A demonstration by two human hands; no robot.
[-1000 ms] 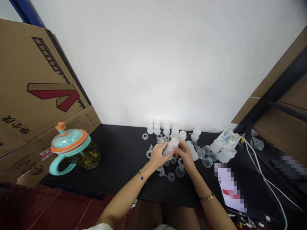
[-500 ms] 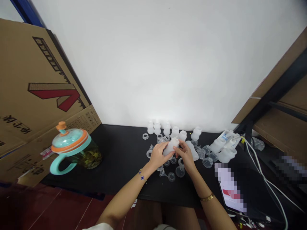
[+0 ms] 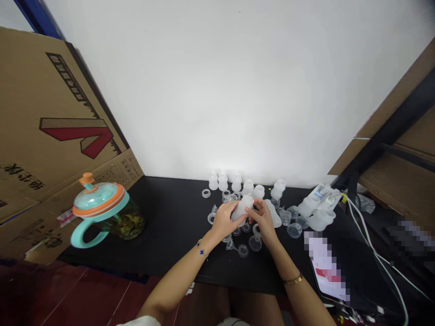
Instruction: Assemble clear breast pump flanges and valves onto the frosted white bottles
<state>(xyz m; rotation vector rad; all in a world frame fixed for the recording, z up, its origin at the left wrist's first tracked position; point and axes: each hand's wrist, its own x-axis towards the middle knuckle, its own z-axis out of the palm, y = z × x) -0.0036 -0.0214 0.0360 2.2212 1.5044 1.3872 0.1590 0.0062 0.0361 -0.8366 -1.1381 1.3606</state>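
Observation:
Tilted between my hands is a frosted white baby bottle (image 3: 242,208). My left hand (image 3: 222,221) is wrapped round its left side, thumb across the front. The fingers of my right hand (image 3: 265,218) are bent against its right side, close to the neck; part of that grip is hidden. Clear plastic caps (image 3: 255,243) and a small funnel-shaped piece (image 3: 231,245) lie on the black table (image 3: 170,226) beneath my hands. Another frosted bottle (image 3: 273,213) rests on its side just beyond my right hand.
Several frosted bottles (image 3: 223,182) stand along the white wall, with a clear ring (image 3: 206,193) near them. To the left is a tea-filled jug (image 3: 127,224) before a large carton (image 3: 68,104). More bottles (image 3: 321,219), a phone (image 3: 328,271) and a white cable (image 3: 369,235) occupy the right.

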